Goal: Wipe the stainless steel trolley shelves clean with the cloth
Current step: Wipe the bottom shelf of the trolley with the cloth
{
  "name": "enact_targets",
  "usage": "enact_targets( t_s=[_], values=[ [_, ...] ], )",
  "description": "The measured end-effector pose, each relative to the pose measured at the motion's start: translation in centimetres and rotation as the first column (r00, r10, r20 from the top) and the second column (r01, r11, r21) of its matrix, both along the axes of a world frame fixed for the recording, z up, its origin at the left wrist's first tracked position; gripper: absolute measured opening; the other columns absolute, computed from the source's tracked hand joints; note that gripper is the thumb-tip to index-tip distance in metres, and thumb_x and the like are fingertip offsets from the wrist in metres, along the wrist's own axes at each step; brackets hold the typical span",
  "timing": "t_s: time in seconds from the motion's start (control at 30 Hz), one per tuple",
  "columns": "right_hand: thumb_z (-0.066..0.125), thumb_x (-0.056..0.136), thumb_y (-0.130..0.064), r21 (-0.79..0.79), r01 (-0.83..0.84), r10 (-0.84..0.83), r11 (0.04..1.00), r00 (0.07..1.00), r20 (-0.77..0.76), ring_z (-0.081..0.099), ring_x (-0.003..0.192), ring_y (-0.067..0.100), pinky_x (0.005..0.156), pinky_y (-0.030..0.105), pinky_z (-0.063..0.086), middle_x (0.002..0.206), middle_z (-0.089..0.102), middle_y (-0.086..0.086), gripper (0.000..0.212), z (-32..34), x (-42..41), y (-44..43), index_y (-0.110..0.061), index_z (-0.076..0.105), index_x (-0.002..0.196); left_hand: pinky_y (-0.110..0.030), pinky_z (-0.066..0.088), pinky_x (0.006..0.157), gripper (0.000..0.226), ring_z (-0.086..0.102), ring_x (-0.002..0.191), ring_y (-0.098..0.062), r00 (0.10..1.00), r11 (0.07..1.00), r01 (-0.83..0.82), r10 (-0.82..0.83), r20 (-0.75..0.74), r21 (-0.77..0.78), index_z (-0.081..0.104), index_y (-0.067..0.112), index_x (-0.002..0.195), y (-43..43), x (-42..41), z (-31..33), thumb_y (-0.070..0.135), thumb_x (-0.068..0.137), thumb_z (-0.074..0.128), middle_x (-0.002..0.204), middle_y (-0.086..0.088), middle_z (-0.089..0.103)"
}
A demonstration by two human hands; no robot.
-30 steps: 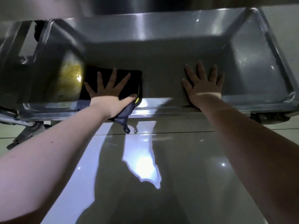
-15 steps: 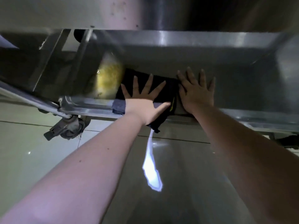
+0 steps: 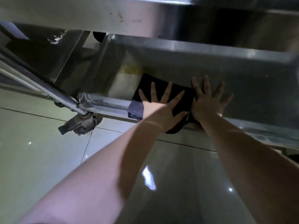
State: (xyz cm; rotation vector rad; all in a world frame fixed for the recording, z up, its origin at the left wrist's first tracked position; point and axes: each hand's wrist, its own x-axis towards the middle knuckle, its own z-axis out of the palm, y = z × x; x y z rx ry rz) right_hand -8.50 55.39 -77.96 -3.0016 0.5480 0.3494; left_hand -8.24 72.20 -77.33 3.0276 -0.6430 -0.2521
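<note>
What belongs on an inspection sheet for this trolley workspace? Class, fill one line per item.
Surface: steel lower shelf, dim, yellowish patch left of the dark cloth.
Job's things: dark cloth on the shelf, one corner over the front rim.
Clutter: nothing seen.
Hands: left hand flat on cloth, fingers spread; right hand flat on shelf beside it.
Cables: nothing seen.
Surroundings: glossy tiled floor, caster wheel, upper shelf overhead.

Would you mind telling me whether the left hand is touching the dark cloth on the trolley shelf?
Touching. The head view shows the left hand spread flat on top of the cloth, pressing on it with no gap visible.
</note>
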Motion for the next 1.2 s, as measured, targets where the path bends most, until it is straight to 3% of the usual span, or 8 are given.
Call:
enact_targets(
  t_s=[0.13, 0.27, 0.43, 0.53, 0.73, 0.83, 1.0, 1.2],
  values=[
    [0.017, 0.098, -0.050, 0.032, 0.015, -0.016, 0.999, 1.000, 0.026, -0.017, 0.147, 0.039, 0.109, 0.071, -0.010, 0.162, -0.014, -0.016, 0.055, -0.2, 0.2, -0.5, -0.055, -0.006, 0.148, -0.075, -0.014, 0.103, 0.069, -0.017, 0.146, -0.043, 1.000, 1.000, 0.013, -0.013, 0.001, -0.027, -0.002, 0.060, 0.147, 0.0, 0.7, 0.1, 0.081, 0.085, 0.023, 0.163, 0.014, -0.012],
    [0.013, 0.096, -0.062, 0.051, 0.021, -0.023, 0.999, 0.999, 0.045, -0.015, 0.147, 0.039, 0.108, 0.072, -0.010, 0.162, -0.011, -0.019, 0.055, -0.2, 0.6, -0.3, -0.056, -0.003, 0.148, -0.072, -0.011, 0.107, 0.076, -0.015, 0.148, -0.036, 0.989, 0.989, -0.145, 0.144, -0.019, -0.006, -0.003, 0.066, 0.142, 7.0, 3.2, 0.3, 0.089, 0.073, 0.017, 0.162, 0.019, -0.011],
    [0.013, 0.085, -0.078, -0.018, -0.219, 0.219, 0.976, 0.975, 0.046, -0.016, 0.148, 0.036, 0.100, 0.076, -0.015, 0.160, -0.013, -0.023, 0.065, -0.2, 0.1, 0.3, -0.060, -0.009, 0.144, -0.072, -0.011, 0.107, 0.071, -0.016, 0.148, -0.039, 0.961, 0.961, -0.271, 0.274, -0.041, 0.064, -0.008, 0.066, 0.142, 12.4, 4.7, 0.4, 0.088, 0.078, 0.016, 0.163, 0.015, -0.014],
    [0.011, 0.084, -0.078, -0.032, -0.250, 0.251, 0.968, 0.967, 0.036, -0.017, 0.147, 0.038, 0.105, 0.074, -0.011, 0.160, -0.014, -0.023, 0.066, -0.3, 0.2, 0.6, -0.061, -0.011, 0.143, -0.074, -0.011, 0.104, 0.074, -0.017, 0.146, -0.044, 0.970, 0.970, -0.234, 0.237, -0.048, 0.059, -0.010, 0.065, 0.142, 10.2, 4.0, 0.3, 0.088, 0.075, 0.011, 0.162, 0.014, -0.016],
    [0.026, 0.090, -0.067, 0.008, -0.246, 0.245, 0.969, 0.967, 0.078, -0.013, 0.148, 0.037, 0.108, 0.072, -0.008, 0.161, -0.009, -0.023, 0.064, -0.2, 0.1, 0.2, -0.061, -0.005, 0.145, -0.075, -0.018, 0.099, 0.073, -0.018, 0.145, -0.045, 0.997, 0.999, -0.046, 0.045, -0.058, -0.002, -0.002, 0.064, 0.143, 2.9, 0.8, 0.4, 0.087, 0.077, 0.020, 0.164, 0.012, -0.009],
    [0.026, 0.087, -0.073, 0.031, -0.236, 0.233, 0.971, 0.970, 0.075, -0.012, 0.149, 0.035, 0.110, 0.070, -0.009, 0.161, -0.007, -0.024, 0.065, -0.1, 0.2, 0.1, -0.062, -0.003, 0.144, -0.075, -0.016, 0.100, 0.075, -0.020, 0.145, -0.045, 0.984, 0.986, -0.167, 0.168, -0.060, 0.028, -0.005, 0.072, 0.137, 8.4, 2.7, 0.8, 0.094, 0.068, 0.012, 0.163, 0.010, -0.014],
    [0.020, 0.085, -0.077, -0.010, -0.240, 0.241, 0.971, 0.969, 0.063, -0.012, 0.148, 0.039, 0.109, 0.071, -0.009, 0.161, -0.007, -0.022, 0.066, -0.3, 0.1, 0.8, -0.061, -0.005, 0.145, -0.078, -0.010, 0.103, 0.071, -0.014, 0.145, -0.049, 0.933, 0.928, -0.349, 0.357, -0.048, 0.130, -0.009, 0.070, 0.138, 15.8, 3.8, 1.5, 0.091, 0.074, 0.011, 0.164, 0.005, -0.015],
    [0.027, 0.089, -0.067, -0.009, -0.245, 0.245, 0.970, 0.967, 0.077, -0.010, 0.148, 0.039, 0.110, 0.071, -0.007, 0.162, -0.007, -0.021, 0.064, -0.3, -0.1, 0.7, -0.061, -0.005, 0.145, -0.078, -0.012, 0.098, 0.077, -0.020, 0.140, -0.055, 0.982, 0.991, -0.131, 0.130, -0.136, 0.000, -0.004, 0.068, 0.140, 5.6, 0.5, 1.2, 0.092, 0.069, 0.012, 0.163, 0.002, -0.018]
  ],
)
